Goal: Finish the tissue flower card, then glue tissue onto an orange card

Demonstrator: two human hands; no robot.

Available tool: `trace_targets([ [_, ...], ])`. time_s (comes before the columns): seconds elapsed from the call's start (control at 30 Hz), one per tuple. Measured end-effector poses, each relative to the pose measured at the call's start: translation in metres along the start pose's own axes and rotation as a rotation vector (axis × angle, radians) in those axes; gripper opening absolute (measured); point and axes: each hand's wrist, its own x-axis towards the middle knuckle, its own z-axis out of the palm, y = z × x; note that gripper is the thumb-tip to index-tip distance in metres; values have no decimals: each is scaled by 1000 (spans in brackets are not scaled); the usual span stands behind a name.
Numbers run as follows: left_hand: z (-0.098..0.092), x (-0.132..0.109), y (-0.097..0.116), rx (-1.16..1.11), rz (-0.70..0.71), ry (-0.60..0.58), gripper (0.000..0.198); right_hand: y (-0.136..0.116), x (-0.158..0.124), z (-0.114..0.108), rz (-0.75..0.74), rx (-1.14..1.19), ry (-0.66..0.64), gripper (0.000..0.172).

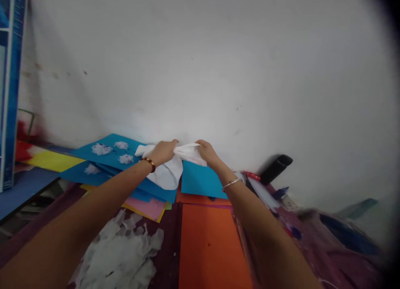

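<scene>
Between my two hands a white tissue (191,152) is stretched, gathered near the left fingers and wider toward the right. My left hand (164,152), with a beaded bracelet at the wrist, is closed on it, and more white tissue hangs below and left of that hand. My right hand (208,152), wearing a thin bangle, grips the other end. Blue card sheets (108,164) with several white tissue puffs lie left of my hands. Another blue sheet (203,180) lies beneath them. In front is a heap of torn white tissue (120,255).
An orange sheet (212,243) lies near the front, right of the tissue heap. Pink paper (150,207) and yellow paper (48,160) are at the left. A black bottle-like object (276,169) leans at the right. The white wall (200,72) rises behind, and a blue shelf frame (12,89) stands far left.
</scene>
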Motion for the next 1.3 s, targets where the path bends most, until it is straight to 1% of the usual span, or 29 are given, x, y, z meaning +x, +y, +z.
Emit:
trace_targets([
  [0.07,-2,3,-3,26,-38,-11,39,6,-3,-5,11,-43,4,23],
  [0.1,-3,5,-3,43,-52,-13,36,9,-4,-5,17,-61,-20,21],
  [0.17,-6,7,-3,80,-78,-11,33,13,-10,-1,35,-89,-121,20],
  [0.27,-9,9,-7,138,-144,11,35,17,-27,15,69,-106,-319,25],
  [0.33,-9,7,-14,170,-177,24,36,20,-40,25,83,-99,-394,29],
  [0.4,-9,3,-20,187,-168,21,35,26,-49,30,91,-85,-403,33],
  [0.43,-8,1,-21,191,-149,15,33,29,-52,29,93,-78,-393,31],
  [0.5,-7,-3,-20,195,-103,-1,31,35,-52,20,93,-75,-362,20],
  [0.53,-7,-5,-18,197,-83,-5,30,37,-51,14,94,-63,-349,29],
  [0.57,-7,-6,-14,199,-64,-6,29,39,-48,7,96,-18,-341,46],
  [0.6,-9,-6,-10,203,-47,-4,28,41,-45,1,97,74,-343,62],
  [0.63,-11,-6,-6,207,-33,-1,28,41,-43,-4,98,206,-349,72],
  [0.67,-13,-6,-2,211,-21,2,27,41,-41,-6,103,365,-356,75],
  [0.73,-17,-5,6,220,1,7,26,35,-39,-1,125,674,-380,67],
  [0.8,-20,-4,12,231,16,12,26,26,-41,15,186,847,-428,51],
  [0.83,-20,-3,14,237,20,15,27,20,-43,25,233,892,-472,42],
  [0.87,-19,-3,15,245,21,18,28,14,-46,37,300,923,-490,34],
  [0.9,-18,-3,15,252,20,19,29,8,-49,47,394,932,-461,23],
  [0.97,-15,-3,13,262,20,11,30,-2,-55,63,472,927,-445,5],
  [1.03,-12,-4,9,263,29,-9,29,-10,-61,69,500,935,-457,16],
  [1.1,-9,-4,4,255,46,-32,28,-16,-66,67,514,953,-484,25],
  [1.2,-5,-1,-1,227,71,-57,23,-21,-75,58,520,965,-508,24],
  [1.3,-1,4,-4,188,54,-48,23,-22,-94,52,485,960,-518,23],
])
